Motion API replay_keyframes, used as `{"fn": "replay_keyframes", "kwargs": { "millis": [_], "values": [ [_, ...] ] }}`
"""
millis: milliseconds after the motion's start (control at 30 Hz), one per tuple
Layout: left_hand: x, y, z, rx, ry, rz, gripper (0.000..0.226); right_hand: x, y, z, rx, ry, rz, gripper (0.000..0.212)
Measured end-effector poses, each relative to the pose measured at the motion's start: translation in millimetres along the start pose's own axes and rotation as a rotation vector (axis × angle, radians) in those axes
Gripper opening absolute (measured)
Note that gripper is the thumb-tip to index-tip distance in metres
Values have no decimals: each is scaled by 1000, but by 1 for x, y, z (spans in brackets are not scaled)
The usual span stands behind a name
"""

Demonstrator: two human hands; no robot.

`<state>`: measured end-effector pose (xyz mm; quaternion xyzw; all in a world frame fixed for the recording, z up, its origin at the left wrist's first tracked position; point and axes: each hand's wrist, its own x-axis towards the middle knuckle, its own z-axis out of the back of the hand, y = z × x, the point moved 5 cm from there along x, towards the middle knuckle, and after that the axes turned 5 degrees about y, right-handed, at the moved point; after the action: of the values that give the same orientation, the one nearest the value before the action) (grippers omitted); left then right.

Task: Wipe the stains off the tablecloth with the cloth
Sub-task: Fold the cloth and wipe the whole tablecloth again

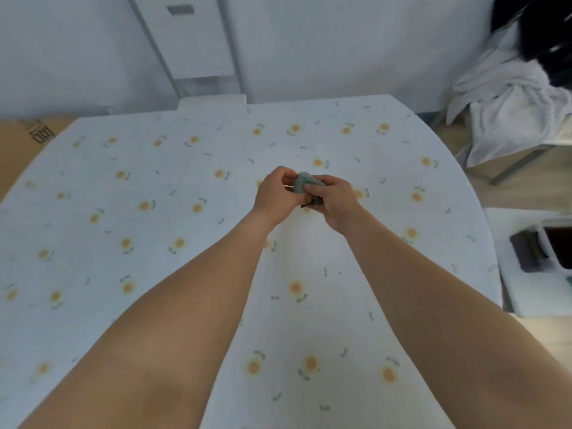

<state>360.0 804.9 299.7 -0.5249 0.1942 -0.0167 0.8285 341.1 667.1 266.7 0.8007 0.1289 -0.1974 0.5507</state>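
I see both hands bunching a small grey-green knitted cloth [305, 182] above the white flower-print tablecloth [173, 181], toward twelve o'clock of the bench. Left hand [275, 193] and right hand [334, 202] pinch it with curled fingers. It looks soft, light, floppy; best gripped as a wad.

Two bare forearms enter from the bottom of the frame, broad at the lower edge and narrowing toward the centre. No sleeves, watch or rings show. The left hand [276, 193] and right hand [335, 202] are ungloved, nails short.
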Motion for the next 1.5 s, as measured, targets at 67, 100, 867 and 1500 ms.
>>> {"fn": "replay_keyframes", "kwargs": {
  "millis": [67,100,867,1500],
  "values": [
    [34,-2,10,-76,-12,27,48,38,15,-5,25,16,-1,12],
    [46,-2,13,-100,-10,40,48,50,21,-7,12,24,-3,10],
    [250,91,81,912,273,186,149,331,89,41,-1459,-660,251,32],
    [250,96,81,807,264,173,147,308,90,58,-1403,-842,126,38]
  ]
}}
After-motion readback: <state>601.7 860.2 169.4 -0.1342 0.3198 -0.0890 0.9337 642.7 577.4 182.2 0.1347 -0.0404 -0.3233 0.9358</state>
